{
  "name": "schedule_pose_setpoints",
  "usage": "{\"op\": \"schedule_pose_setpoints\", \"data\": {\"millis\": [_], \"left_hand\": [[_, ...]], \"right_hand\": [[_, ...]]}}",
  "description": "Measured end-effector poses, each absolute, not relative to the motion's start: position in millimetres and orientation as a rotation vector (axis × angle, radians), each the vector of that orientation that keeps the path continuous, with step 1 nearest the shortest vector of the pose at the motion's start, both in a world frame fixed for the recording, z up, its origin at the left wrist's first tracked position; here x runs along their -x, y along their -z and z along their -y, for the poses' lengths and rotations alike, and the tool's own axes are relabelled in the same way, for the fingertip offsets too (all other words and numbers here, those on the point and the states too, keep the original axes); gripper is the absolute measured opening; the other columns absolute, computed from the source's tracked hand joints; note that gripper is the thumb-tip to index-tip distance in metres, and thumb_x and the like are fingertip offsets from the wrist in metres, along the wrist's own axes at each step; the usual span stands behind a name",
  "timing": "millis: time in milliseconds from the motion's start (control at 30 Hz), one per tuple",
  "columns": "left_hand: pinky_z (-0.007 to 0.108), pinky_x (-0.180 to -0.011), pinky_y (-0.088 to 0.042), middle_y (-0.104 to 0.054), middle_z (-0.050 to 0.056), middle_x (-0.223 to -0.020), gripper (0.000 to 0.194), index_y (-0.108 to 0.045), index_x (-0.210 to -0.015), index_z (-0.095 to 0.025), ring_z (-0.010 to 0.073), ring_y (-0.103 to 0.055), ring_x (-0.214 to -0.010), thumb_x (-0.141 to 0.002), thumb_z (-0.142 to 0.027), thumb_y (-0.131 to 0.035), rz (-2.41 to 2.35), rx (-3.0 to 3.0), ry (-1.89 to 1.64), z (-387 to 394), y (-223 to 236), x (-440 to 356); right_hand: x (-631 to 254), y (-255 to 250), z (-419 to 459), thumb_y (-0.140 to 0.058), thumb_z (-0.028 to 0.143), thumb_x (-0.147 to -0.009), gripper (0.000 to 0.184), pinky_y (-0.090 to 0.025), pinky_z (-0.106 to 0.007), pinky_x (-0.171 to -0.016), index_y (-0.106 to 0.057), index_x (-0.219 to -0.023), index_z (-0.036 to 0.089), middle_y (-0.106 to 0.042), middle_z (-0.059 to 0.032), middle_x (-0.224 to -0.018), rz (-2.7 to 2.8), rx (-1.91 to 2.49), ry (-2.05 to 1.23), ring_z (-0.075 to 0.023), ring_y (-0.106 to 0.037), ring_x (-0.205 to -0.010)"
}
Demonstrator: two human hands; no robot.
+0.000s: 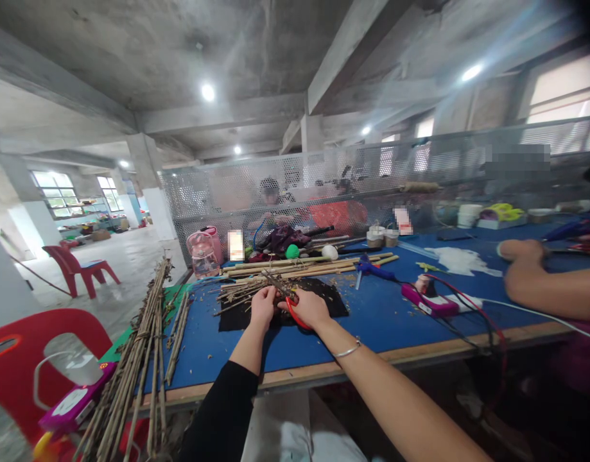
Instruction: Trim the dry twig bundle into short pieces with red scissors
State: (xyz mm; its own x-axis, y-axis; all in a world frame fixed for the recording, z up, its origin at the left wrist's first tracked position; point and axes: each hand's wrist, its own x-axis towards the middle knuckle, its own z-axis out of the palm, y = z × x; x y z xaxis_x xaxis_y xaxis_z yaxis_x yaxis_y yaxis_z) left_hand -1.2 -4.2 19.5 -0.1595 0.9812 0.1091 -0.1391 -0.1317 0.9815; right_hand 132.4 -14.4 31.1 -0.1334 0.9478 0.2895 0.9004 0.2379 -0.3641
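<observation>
My right hand (312, 310) is closed around the red handles of a pair of scissors (298, 314), whose blades point up and to the left. Close beside it, my left hand (263, 306) has its fingers pinched together at the scissors' blades; a thin dry twig seems to be in them, though the fingers partly hide it. Under both hands lies a black mat (330, 296) on the blue tabletop. Cut dry twigs (234, 296) are heaped on the mat, just left of and behind my left hand.
A long bundle of dry stalks (140, 346) overhangs the table's left edge. Behind the mat lie bamboo sticks (372, 261) and a blue glue gun (375, 269). A purple power strip (429, 301) with cords is at right, near a co-worker's arm (555, 282). A perforated metal screen (203, 199) stands behind.
</observation>
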Motion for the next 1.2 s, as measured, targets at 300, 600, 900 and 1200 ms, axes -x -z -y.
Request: {"op": "schedule_pose_setpoints", "data": {"millis": [300,600,900,1200], "left_hand": [[0.019,-0.043,-0.03,-0.052,-0.001,-0.053,0.03,-0.057,-0.066,-0.013,0.0068,-0.04,-0.045,-0.069,-0.042,-0.056,-1.206,-1.185,-1.54,6.0,-23.3,1.1],[0.019,-0.043,-0.033,-0.056,0.001,-0.06,0.035,-0.06,-0.076,-0.012,0.0078,-0.044,-0.047,-0.067,-0.046,-0.056,-1.206,-1.203,-1.521,1.0,-16.6,4.1],[0.017,-0.038,-0.028,-0.047,-0.004,-0.054,0.032,-0.054,-0.069,-0.015,0.0053,-0.037,-0.041,-0.066,-0.047,-0.058,-1.147,-1.157,-1.526,1.2,-16.1,2.8],[0.021,-0.052,-0.036,-0.054,-0.001,-0.057,0.024,-0.058,-0.067,-0.015,0.01,-0.045,-0.052,-0.073,-0.037,-0.05,-1.336,-1.534,-1.535,-1.9,-10.6,7.0]], "right_hand": [[-131.5,-29.6,14.1,-0.045,0.067,-0.068,0.054,-0.04,-0.029,-0.068,-0.053,-0.094,0.02,-0.063,-0.0077,-0.092,2.093,1.619,-0.07,-0.0222,-0.059,-0.087],[-131.0,-32.8,16.6,-0.045,0.064,-0.071,0.048,-0.039,-0.028,-0.068,-0.055,-0.091,0.021,-0.064,-0.0057,-0.088,2.065,1.651,-0.1,-0.0211,-0.06,-0.084],[-131.2,-32.0,15.8,-0.043,0.065,-0.072,0.047,-0.038,-0.027,-0.066,-0.056,-0.088,0.023,-0.065,-0.0048,-0.086,2.071,1.651,-0.111,-0.0209,-0.06,-0.082],[-132.0,-29.8,13.1,-0.047,0.063,-0.071,0.05,-0.038,-0.028,-0.07,-0.053,-0.093,0.019,-0.061,-0.0082,-0.092,2.025,1.628,-0.04,-0.0211,-0.057,-0.086]]}}
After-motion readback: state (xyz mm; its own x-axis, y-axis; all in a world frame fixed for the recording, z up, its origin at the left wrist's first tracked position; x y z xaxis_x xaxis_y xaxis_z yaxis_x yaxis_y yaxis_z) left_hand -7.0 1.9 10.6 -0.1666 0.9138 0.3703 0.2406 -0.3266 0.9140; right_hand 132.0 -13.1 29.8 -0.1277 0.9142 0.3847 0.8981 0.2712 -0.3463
